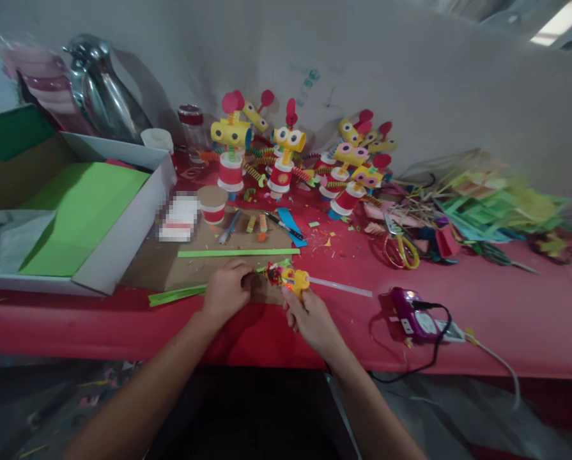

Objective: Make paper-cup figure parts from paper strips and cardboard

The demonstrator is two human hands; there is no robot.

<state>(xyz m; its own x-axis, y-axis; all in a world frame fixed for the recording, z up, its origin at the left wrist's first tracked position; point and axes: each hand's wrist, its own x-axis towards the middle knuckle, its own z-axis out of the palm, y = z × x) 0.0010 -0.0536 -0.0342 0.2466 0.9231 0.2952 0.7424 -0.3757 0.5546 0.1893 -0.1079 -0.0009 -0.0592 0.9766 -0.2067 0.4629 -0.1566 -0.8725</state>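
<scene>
My right hand (305, 313) grips a small yellow glue gun (296, 280). A clear glue stick (340, 287) runs out of its back end to the right, and a small red light glows on it. The nozzle end, cluttered with coloured scraps, points left toward my left hand (225, 291). That hand is closed, its fingers pinching the end of a green paper strip near the nozzle. More green paper strips (177, 295) extend to the left from beneath it. Just beyond my hands, another green strip (238, 253) lies flat on a brown cardboard sheet (165, 262).
Several yellow-headed paper-cup figures (282, 176) stand along the wall. A lidded cup (213, 206), pens (284, 225) and folded paper springs (262, 223) are nearer. An open box (123, 230) sits left. At right are scissors (403, 249), paper piles (496, 198) and a purple power strip (413, 313) with cords.
</scene>
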